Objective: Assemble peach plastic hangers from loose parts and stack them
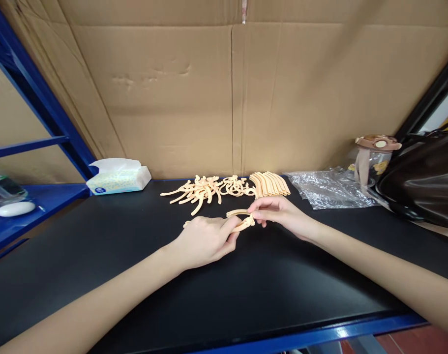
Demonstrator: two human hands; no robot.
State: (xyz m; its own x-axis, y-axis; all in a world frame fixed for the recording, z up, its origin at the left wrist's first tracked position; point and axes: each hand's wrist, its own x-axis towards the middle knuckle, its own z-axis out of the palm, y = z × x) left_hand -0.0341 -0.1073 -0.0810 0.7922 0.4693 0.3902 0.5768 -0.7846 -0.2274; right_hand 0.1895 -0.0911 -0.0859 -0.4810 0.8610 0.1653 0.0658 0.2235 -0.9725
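Now, tissue pack [118, 181] at left, loose pile [199, 188] next, and the left hand [207, 240] clasps a peach curved piece [245, 225] above the black table [275, 290]; right hand [277, 212] pinches a second piece [237, 213] just beside it, in front of the neat row [270, 184].

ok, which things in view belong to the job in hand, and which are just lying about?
Likely the job:
curved piece in the left hand
second piece at the right hand's fingertips
loose pile 
neat row

Seemingly just lying about:
tissue pack
plastic bag
bottle
black bag
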